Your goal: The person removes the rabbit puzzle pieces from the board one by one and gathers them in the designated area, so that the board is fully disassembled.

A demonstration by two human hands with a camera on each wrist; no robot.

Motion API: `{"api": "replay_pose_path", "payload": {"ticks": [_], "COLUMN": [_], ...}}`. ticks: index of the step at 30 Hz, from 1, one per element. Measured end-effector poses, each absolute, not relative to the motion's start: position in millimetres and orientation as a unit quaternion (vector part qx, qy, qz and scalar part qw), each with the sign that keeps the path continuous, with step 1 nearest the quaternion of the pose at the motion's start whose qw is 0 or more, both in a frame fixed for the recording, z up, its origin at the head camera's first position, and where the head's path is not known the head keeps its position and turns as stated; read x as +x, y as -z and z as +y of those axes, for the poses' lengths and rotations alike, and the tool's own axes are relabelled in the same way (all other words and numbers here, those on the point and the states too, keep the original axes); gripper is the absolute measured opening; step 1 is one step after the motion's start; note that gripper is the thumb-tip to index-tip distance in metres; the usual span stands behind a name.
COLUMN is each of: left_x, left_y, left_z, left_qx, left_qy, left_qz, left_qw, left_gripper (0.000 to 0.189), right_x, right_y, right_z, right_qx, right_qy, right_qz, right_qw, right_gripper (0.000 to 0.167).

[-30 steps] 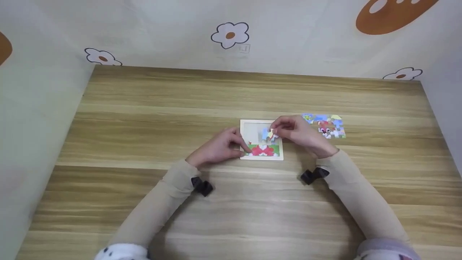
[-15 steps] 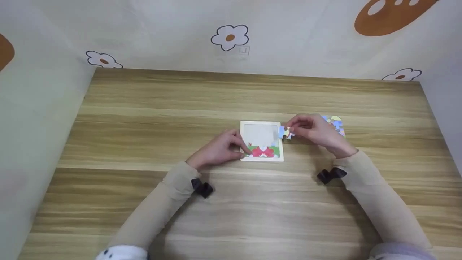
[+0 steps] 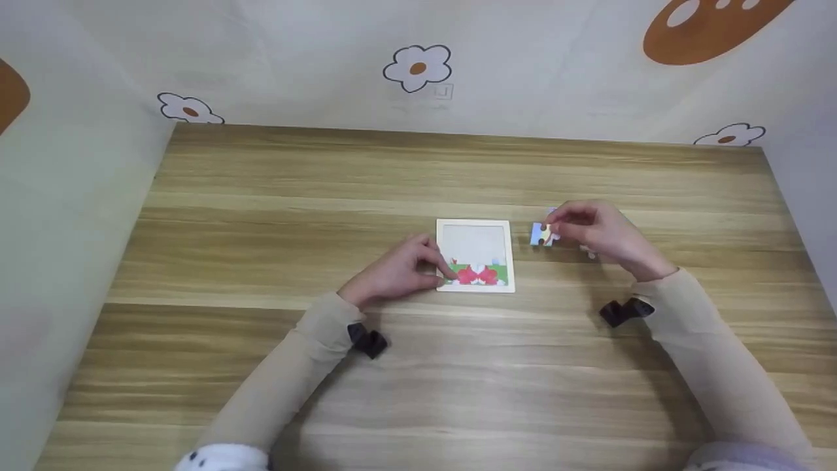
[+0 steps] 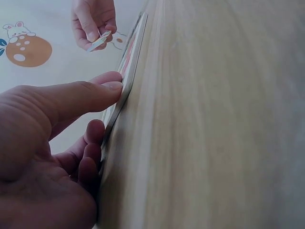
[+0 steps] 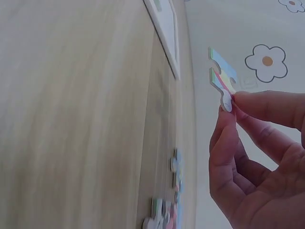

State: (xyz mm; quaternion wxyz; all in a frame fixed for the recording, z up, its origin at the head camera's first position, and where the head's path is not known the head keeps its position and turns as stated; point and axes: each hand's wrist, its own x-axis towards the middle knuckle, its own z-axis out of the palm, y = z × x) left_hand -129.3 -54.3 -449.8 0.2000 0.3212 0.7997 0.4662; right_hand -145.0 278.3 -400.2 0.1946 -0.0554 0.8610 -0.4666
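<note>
My left hand (image 3: 402,268) grips the lower left corner of a white-rimmed square puzzle tray (image 3: 511,261) lying on the table. Its thumb and index finger press over the rim in the left wrist view. Red, green and white picture pieces (image 3: 480,275) fill the tray's bottom strip; the area above is bare. To the right, my right hand (image 3: 598,232) pinches a blue and yellow jigsaw piece (image 5: 222,78) between thumb and fingers, raised above the table. Beneath that hand lie more jigsaw pieces (image 5: 176,171), mostly hidden by it in the head view.
The wood-grain table (image 3: 261,196) meets a pale wall (image 3: 314,65) with flower prints at the back. Side walls rise on the left and right. A small black device (image 3: 369,340) sits at the left wrist, and another black device (image 3: 626,312) at the right.
My right hand has moved right with the jigsaw piece, from above the tray to over the loose pieces. The left hand has stayed at the tray's corner.
</note>
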Motion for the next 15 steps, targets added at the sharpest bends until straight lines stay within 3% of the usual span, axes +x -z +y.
{"api": "replay_pose_path", "payload": {"ticks": [15], "left_x": [-126.3], "left_y": [449.0], "left_z": [-53.9], "left_qx": [0.299], "left_qy": [-0.473], "left_qz": [0.8], "left_qw": [0.216], "left_gripper": [0.015], "right_x": [-150.2], "right_y": [415.5], "right_z": [306.6], "right_qx": [-0.081], "right_qy": [0.402], "right_qz": [0.897], "right_qw": [0.164], "right_gripper": [0.015]}}
